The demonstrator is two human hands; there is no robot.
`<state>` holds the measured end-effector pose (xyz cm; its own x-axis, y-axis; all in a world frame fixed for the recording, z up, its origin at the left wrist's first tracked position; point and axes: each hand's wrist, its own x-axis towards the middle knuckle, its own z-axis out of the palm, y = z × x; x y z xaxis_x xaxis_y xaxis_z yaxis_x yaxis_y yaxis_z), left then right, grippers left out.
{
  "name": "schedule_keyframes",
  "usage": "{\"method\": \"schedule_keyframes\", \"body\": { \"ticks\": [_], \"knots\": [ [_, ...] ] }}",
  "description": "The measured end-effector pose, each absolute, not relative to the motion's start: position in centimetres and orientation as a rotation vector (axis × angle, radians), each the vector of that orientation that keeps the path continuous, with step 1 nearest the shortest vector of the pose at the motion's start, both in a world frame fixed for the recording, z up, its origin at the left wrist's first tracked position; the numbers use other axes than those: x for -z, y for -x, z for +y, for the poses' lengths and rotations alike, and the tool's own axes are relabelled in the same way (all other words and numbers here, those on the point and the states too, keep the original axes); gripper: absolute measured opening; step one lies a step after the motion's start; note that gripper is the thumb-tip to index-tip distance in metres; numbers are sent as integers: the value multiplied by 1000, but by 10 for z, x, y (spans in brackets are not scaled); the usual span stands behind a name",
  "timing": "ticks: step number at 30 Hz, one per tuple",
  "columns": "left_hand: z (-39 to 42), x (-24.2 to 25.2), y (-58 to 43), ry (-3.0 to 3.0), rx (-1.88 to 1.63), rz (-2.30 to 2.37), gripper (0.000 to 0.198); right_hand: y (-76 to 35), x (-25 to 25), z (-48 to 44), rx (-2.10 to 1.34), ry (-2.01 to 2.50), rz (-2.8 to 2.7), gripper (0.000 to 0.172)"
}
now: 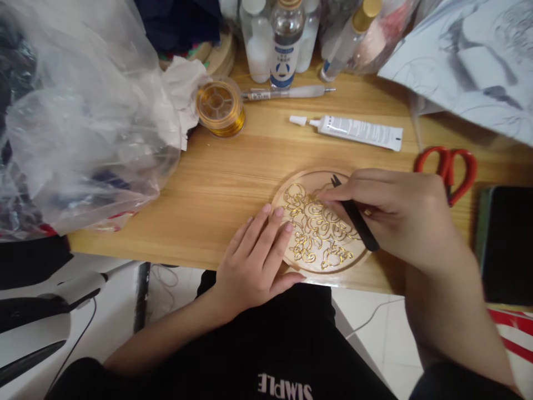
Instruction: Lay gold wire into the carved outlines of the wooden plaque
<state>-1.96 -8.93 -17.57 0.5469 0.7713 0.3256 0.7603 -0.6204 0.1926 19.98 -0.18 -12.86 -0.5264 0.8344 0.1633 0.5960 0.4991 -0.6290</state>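
Observation:
A round wooden plate point(300, 261) lies at the table's front edge, bearing a pattern of shaped gold wire point(303, 248). My left hand point(254, 261) rests on the plate's left rim, fingers stretched out and nothing held. Over the plate's upper right, my right hand point(395, 214) is closed on black tweezers point(358, 222), which slant across the pattern with a forked end pointing up and left. Its fingertips are down at the wire near the top of the plate. Whether they pinch a piece of wire is hidden.
A spool of gold wire point(220, 108), a pen point(291, 93), a glue tube point(360, 132) and several bottles point(286, 47) stand or lie behind the plate. Red-handled scissors point(447, 169) and a phone point(506, 244) are at right. Plastic bags point(91, 122) crowd the left.

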Motion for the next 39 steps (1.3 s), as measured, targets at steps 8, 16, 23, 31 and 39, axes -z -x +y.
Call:
{"method": "schedule_keyframes", "body": {
  "ticks": [8,16,23,31,39],
  "knots": [
    [-91,177,22,-2688,-599,1344,68,-200,127,-3,-685,1184,-2326,18],
    [-91,178,21,-2693,-610,1337,65,-200,126,-4,-671,1224,-2342,20],
    [-91,178,21,-2694,-589,1348,63,-200,127,-3,-663,1191,-2337,19],
    [-91,178,20,-2688,-582,1362,60,-203,128,-3,-717,1211,-2305,16],
    [-90,177,19,-2717,-598,1369,58,-203,134,3,-714,1220,-2337,13]
  ]
}}
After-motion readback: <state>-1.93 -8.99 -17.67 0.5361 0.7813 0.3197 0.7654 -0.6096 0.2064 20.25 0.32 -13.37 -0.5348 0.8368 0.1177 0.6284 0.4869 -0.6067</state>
